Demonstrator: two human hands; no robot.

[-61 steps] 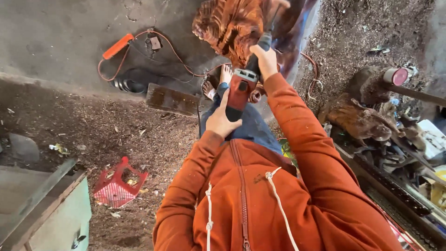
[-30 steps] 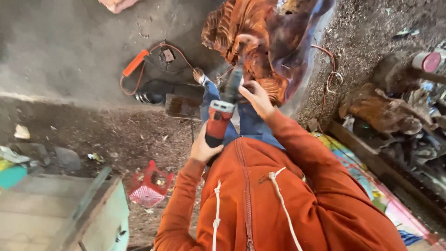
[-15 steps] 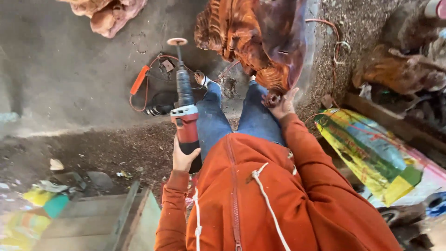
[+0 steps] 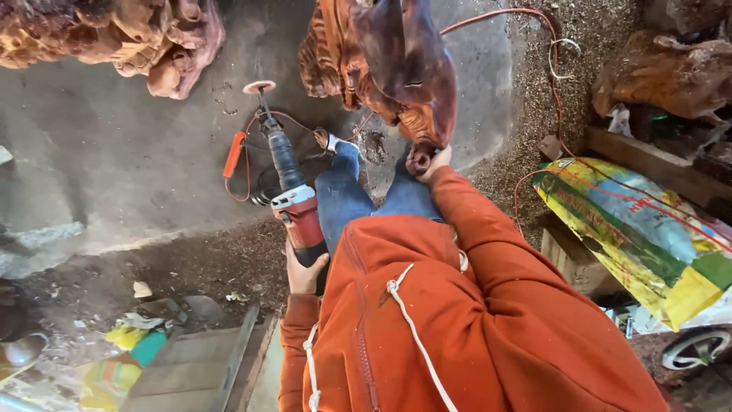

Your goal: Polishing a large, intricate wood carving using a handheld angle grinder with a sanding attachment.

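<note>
The left hand is gripping the rear of a red long-neck sander, whose long axis is pointing toward eleven o'clock, disc off the wood; the right hand is pinching the carved wooden sculpture's lower tip, lying at two o'clock from the sander.

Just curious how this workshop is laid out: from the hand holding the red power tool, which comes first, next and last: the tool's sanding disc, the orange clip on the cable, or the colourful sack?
From the left hand, in the head view:
1. Orange clip, up and slightly left, on the cable.
2. Sanding disc, straight ahead at the tool's tip.
3. Colourful sack, far across on the right.
</note>
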